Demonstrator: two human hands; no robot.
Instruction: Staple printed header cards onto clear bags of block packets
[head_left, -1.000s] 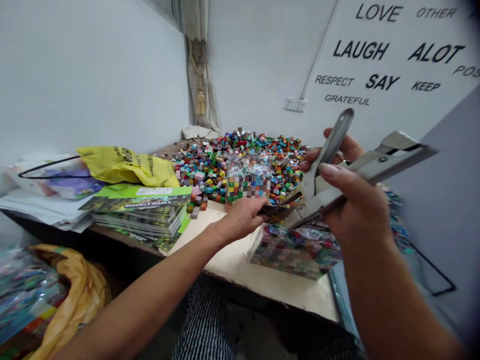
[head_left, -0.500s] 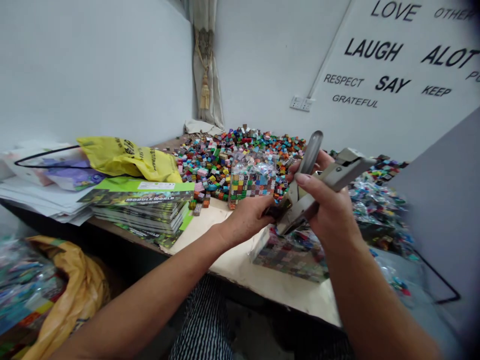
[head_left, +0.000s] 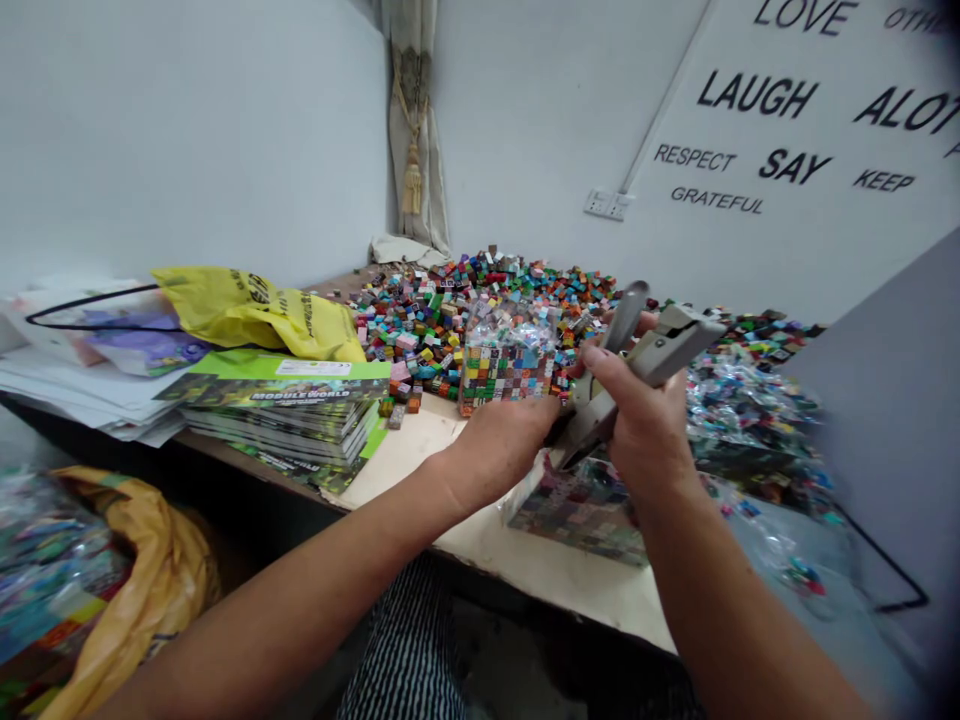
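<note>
In my right hand (head_left: 637,390) is a grey metal stapler-like tool (head_left: 649,350), its fingers wrapped round the handles and its jaws pointing down to the left. My left hand (head_left: 517,440) is closed at the tool's jaw end, on something dark that I cannot make out. Just below the jaws lies a clear bag with a patterned mosaic block (head_left: 577,510), partly covered by the tool. Behind my left hand stands another clear bag with a colourful mosaic front (head_left: 506,375).
Loose coloured cubes (head_left: 427,310) are heaped along the wall. To the left are stacked booklets (head_left: 285,425), a yellow bag (head_left: 262,315) and papers (head_left: 82,395). Filled clear bags (head_left: 750,410) lie at the right. An orange sack (head_left: 157,540) stands below the table.
The tool and my right hand have moved slightly left and down, and the tool's handles look closer together. My left hand stays by the jaws. The view has shifted a little.
</note>
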